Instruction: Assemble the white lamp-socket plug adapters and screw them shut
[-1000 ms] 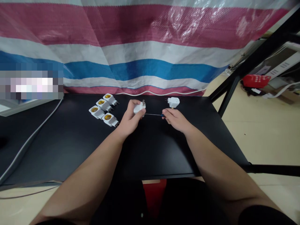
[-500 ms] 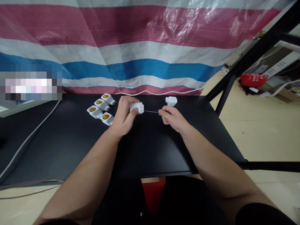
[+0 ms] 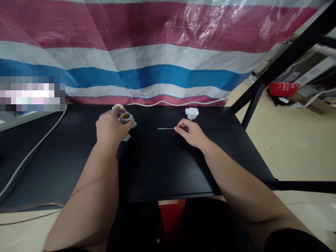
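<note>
My left hand (image 3: 111, 126) is at the cluster of white plug-in lamp sockets on the left of the black table. Its fingers and thumb close round one plug-in lamp socket (image 3: 127, 117), gold opening facing up and plug pins pointing right. Behind it shows part of another lamp socket (image 3: 118, 106); a plug end (image 3: 127, 138) pokes out below the thumb, and the hand hides the others. My right hand (image 3: 190, 132) grips a screwdriver (image 3: 166, 128) by its dark handle, thin shaft pointing left just above or on the table. Beyond this hand lies a separate white lamp socket (image 3: 192, 113).
A striped plastic sheet (image 3: 157, 77) hangs behind the table (image 3: 168, 168). Along the back edge runs a white cable (image 3: 162, 102), and a grey cable (image 3: 34, 148) crosses the left side. A black metal frame (image 3: 258, 94) stands at the right.
My left hand has carried the lamp socket leftward to the cluster. The screwdriver tip is now apart from that socket; my right hand has shifted slightly and lies lower round the handle.
</note>
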The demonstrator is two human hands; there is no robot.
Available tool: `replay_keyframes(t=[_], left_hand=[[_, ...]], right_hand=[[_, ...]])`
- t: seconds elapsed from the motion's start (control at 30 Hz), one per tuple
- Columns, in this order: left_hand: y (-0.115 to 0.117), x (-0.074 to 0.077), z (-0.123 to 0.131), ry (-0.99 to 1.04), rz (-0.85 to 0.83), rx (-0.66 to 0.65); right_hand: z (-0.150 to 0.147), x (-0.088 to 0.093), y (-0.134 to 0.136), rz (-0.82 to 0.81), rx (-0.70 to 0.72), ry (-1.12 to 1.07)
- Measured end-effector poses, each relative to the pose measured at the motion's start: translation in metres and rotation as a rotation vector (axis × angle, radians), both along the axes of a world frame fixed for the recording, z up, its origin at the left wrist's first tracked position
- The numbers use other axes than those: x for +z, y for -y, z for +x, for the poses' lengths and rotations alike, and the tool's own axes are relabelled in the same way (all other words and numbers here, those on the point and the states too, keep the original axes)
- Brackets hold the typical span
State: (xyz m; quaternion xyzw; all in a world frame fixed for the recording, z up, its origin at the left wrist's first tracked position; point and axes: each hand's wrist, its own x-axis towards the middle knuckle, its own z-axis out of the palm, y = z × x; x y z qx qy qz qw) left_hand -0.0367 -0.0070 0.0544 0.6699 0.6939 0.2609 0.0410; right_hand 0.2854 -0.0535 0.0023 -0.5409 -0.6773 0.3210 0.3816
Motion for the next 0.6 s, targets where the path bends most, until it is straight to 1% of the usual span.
replay_keyframes(t=[0.1, 0.2, 0.27, 0.33, 0.43, 0.5, 0.53, 0.6], left_hand=[[-0.004, -0.005, 0.0, -0.059, -0.104, 0.029], [-0.006, -0.01, -0.001, -0.066, -0.13, 0.024], [-0.006, -0.013, -0.002, -0.067, -0.113, 0.014], [-0.005, -0.015, -0.002, -0.075, -0.049, 0.008], [-0.003, -0.012, 0.0, -0.061, 0.106, 0.01], [0.0, -0.006, 0.004, -0.015, 0.213, -0.021], [0.003, -0.002, 0.007, 0.017, 0.237, -0.066], [0.014, 0.009, 0.013, 0.147, 0.316, -0.067]], right_hand=[[-0.004, 0.002, 0.002, 0.034, 0.04, 0.029], [-0.007, 0.002, 0.004, 0.12, 0.086, 0.139], [-0.009, 0.0, 0.005, 0.172, 0.096, 0.23], [-0.011, -0.001, 0.006, 0.18, 0.107, 0.31], [-0.014, -0.002, 0.006, 0.163, 0.134, 0.372], [-0.016, -0.001, 0.007, 0.152, 0.126, 0.335], [-0.016, 0.001, 0.008, 0.152, 0.109, 0.29], [-0.012, 0.009, 0.012, 0.167, 0.05, 0.162]])
